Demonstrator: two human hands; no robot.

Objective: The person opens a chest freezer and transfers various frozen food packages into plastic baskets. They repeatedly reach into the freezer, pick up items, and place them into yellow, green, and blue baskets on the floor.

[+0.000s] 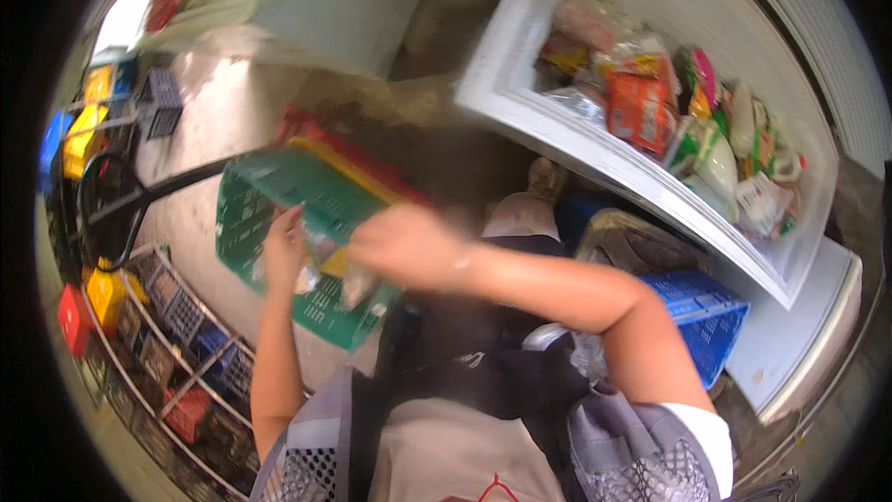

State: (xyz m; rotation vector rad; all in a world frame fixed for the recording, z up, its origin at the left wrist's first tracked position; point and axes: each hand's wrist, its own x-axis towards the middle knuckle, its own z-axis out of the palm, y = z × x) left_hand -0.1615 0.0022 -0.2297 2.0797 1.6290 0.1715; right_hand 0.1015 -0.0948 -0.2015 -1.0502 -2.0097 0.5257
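Metal-barred rack (197, 377) holding colored plastic crates, standing far left. Then green perforated plastic crate (243, 216), sitting tilted. Left hand (283, 246) reaching over it, fingers curling, can't tell if gripping. Small pale plastic bag (356, 286) showing at crate's near side, just below right hand (409, 246); that one's blurring, can't tell its grip either. Further right, open white chest freezer (595, 161) holding bagged goods, blue perforated plastic crate (711, 339) sitting near it.

Glare whitens the upper left and the floor (190, 191), the right hand (401, 246) blurs, and edges bend.
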